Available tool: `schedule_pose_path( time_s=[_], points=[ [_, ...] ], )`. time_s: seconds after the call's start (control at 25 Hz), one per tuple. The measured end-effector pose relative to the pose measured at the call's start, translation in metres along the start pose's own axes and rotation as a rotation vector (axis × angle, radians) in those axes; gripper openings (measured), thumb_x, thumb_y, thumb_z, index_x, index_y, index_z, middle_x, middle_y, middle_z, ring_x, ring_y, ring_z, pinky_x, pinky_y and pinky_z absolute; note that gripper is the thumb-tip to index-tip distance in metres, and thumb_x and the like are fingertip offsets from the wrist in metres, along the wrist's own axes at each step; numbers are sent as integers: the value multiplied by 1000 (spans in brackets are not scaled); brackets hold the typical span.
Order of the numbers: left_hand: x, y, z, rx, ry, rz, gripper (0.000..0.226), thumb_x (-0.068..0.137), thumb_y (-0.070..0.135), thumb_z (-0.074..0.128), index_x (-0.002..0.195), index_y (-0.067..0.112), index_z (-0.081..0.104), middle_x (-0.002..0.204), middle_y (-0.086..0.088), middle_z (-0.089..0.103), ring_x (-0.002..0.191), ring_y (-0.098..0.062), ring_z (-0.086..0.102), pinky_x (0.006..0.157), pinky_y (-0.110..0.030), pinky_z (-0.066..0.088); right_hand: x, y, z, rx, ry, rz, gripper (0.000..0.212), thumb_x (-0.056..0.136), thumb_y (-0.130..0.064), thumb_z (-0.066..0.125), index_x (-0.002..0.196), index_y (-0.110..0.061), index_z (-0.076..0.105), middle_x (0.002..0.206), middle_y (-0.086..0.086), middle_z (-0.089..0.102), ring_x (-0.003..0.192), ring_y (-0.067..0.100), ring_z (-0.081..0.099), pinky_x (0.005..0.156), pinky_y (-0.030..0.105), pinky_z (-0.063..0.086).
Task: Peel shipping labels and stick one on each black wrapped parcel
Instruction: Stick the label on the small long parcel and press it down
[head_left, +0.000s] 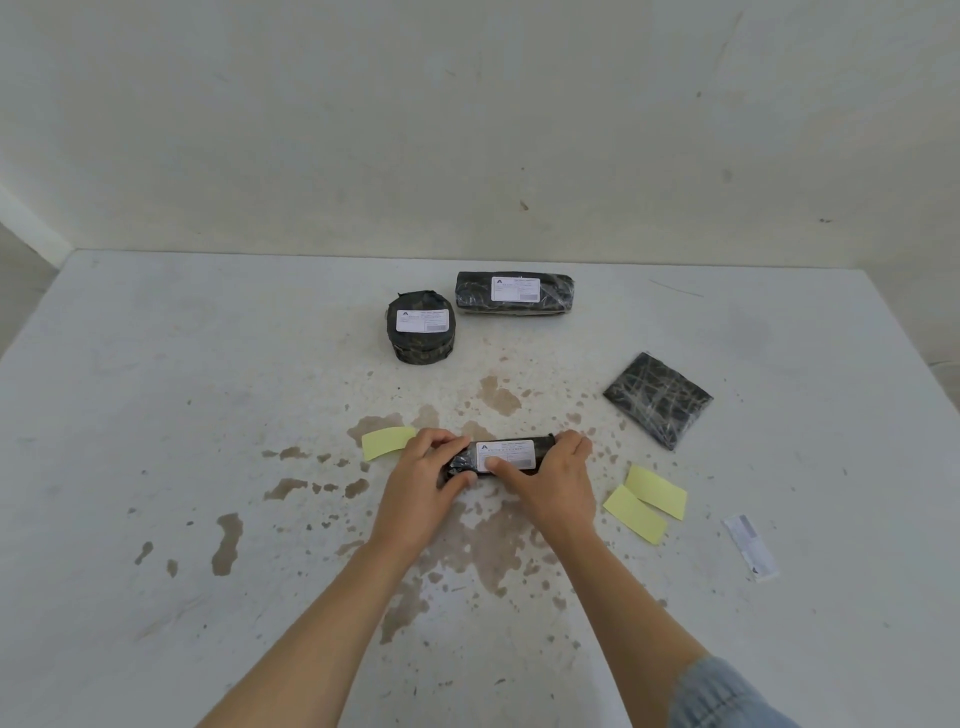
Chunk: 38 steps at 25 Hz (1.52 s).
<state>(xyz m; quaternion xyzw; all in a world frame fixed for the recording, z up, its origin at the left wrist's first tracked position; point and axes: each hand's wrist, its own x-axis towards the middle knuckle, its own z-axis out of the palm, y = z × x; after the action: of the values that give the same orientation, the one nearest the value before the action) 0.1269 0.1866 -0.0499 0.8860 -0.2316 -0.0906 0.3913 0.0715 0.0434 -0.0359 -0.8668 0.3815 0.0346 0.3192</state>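
Left hand (426, 467), right hand (550, 473) clamped on the slim parcel (544, 450), crosswise — bare flat parcel (658, 399) waits forward-right, right hand nearer.

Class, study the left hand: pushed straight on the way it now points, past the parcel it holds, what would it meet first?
Beyond the held parcel, probably the long parcel at the back: the left hand points forward and right, a line passing right of the round parcel. Depth is unclear.
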Motion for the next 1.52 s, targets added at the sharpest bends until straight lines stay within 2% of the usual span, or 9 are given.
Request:
schedule_pose_path(
  time_s=[0.24, 0.36, 0.56, 0.72, 0.8, 0.92, 1.08, 1.28, 1.52],
  points=[
    [-1, 3, -1, 36, -7, -8, 44, 81, 20, 70, 124, 12, 60, 117, -2, 54, 109, -14, 51, 92, -17, 37, 0, 8, -5, 218, -42, 19, 59, 83, -46, 64, 117, -6, 38, 121, 7, 41, 99, 23, 53, 78, 39, 49],
    [0, 4, 0, 34, 1, -6, 44, 81, 18, 70, 124, 11, 60, 117, -2, 55, 108, -14, 51, 93, -18, 37, 4, 3, -3, 176, -11, 101, 58, 84, -53, 58, 116, -8, 39, 115, 4, 43, 96, 24, 54, 71, 37, 46],
    [-1, 4, 0, 39, -7, -11, 44, 82, 19, 69, 124, 11, 59, 119, -2, 54, 108, -14, 52, 94, -19, 38, 7, 11, -6, 312, -8, 91, 23, 96, -35, 47, 99, -12, 42, 93, 4, 49, 69, 16, 45, 55, 29, 34],
    [0, 7, -3, 151, -60, 39, 44, 88, 22, 62, 129, 11, 53, 125, -3, 52, 115, -16, 48, 95, -22, 39, 3, 18, -13, 486, -108, 43, 30, 93, -23, 54, 120, -15, 43, 107, 6, 48, 88, 17, 51, 70, 28, 42],
    [1, 8, -6, 234, -120, 80, 45, 91, 23, 56, 134, 12, 47, 130, -3, 50, 121, -17, 42, 99, -24, 37, -4, 24, -16, 368, -113, -119, 47, 86, -23, 64, 129, -22, 45, 120, 3, 42, 105, 17, 49, 83, 26, 44],
    [8, 10, -11, 286, -190, 131, 46, 93, 18, 54, 136, 11, 44, 135, -2, 48, 126, -16, 37, 103, -22, 31, -1, 25, -23, 66, -45, -392, 43, 83, -22, 68, 125, -19, 57, 136, -2, 43, 125, 18, 39, 96, 25, 36],
    [30, 8, -17, 309, -219, 175, 45, 93, 16, 54, 137, 11, 44, 135, -5, 49, 126, -19, 39, 105, -25, 33, 21, 15, -30, -235, -140, -629, 43, 88, -24, 63, 128, -13, 52, 130, 2, 53, 120, 21, 45, 96, 28, 38],
    [54, 8, -15, 263, -30, 115, 49, 92, 20, 55, 138, 10, 41, 141, -4, 43, 130, -20, 39, 106, -27, 34, 68, -2, -32, -205, 17, -609, 41, 85, -14, 64, 124, -4, 54, 122, 11, 58, 114, 30, 50, 92, 39, 46],
    [56, -10, 0, 425, -77, 166, 37, 88, 29, 50, 120, 12, 59, 124, -6, 58, 115, -20, 50, 88, -37, 54, 119, -25, -26, -226, 93, -601, 49, 85, -2, 59, 133, -5, 48, 126, 12, 58, 121, 30, 49, 89, 46, 49]
  ],
)
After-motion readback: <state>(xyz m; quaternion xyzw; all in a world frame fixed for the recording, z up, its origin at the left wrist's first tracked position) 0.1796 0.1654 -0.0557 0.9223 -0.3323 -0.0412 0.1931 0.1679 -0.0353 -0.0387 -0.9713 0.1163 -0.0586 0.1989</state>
